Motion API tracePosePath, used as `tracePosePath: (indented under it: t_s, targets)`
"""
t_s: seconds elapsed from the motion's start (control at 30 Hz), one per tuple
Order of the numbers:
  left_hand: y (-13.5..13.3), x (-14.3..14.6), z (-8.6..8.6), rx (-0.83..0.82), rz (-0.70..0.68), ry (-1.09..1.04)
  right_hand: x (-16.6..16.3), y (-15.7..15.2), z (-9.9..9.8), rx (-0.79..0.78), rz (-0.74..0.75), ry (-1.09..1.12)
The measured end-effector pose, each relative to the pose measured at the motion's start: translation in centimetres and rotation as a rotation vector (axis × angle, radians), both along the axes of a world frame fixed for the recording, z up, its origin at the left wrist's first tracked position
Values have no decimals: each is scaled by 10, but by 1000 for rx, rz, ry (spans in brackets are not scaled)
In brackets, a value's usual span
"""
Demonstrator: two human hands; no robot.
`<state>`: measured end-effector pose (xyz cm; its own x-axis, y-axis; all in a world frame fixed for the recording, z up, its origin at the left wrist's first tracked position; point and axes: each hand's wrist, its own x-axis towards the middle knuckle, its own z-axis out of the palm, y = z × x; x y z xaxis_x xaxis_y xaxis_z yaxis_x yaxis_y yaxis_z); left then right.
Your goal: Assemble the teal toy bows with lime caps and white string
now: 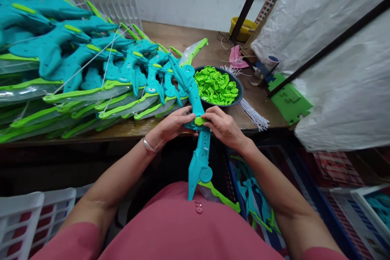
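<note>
From where I stand, the dark bowl [240,91] on the desk [173,32] is the easiest thing to steer by. The toy bow [197,105] is held up at the person's side of it, with its far end just by the bowl's left rim and its near end pointing back toward the pink shirt [185,227]. The left hand [175,124] has its fingers wrapped around the middle, thumb on top; the right hand [224,126] has thumb and fingers drawn narrow, pinching a green cap [199,121] against that same spot.

I take this to be the fitting of the cap onto the grip. What it seems to call for now is lining up the edges and a firm, even thumb push, with the left hand bracing from beneath.

The bow looks like hard, matte moulded plastic, smooth and curvy, dotted with small holes and a round disc at the lower end. Loose green pieces [216,85] fill the bowl, small, curved and shell-like. Left of the bowl, a pile of bows [100,57] shows green strips edging clear, shiny film. Thin, stiff-looking white ties [252,114] fan out at the bowl's right, near side.
</note>
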<state>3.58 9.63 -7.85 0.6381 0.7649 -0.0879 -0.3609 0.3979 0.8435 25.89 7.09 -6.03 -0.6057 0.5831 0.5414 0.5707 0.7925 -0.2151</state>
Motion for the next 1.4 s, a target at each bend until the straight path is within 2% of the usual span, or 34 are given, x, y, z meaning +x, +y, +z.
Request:
tracePosePath:
  t_s: [0.23,0.6,0.77,0.87,1.13,1.23,1.4]
  targets:
    - [-5,0,0,-7,16,1,-3,-6,-5,38,-12,21]
    - [-12,-1,7,-12,43,14,-6,-10,1,29,-41,16]
    - [-15,-3,9,15,21,14,-5,-13,3,79,-1,-36]
    - [-20,-3,12,91,27,42,-5,-16,7,94,19,-54]
    - [-34,-2,21,457,124,176,-2,-31,16,184,49,-59]
    - [-36,-5,21,565,92,205,3,-39,11,249,66,-47]
    - [-31,-8,14,583,-23,135,9,-45,6,266,72,-78]
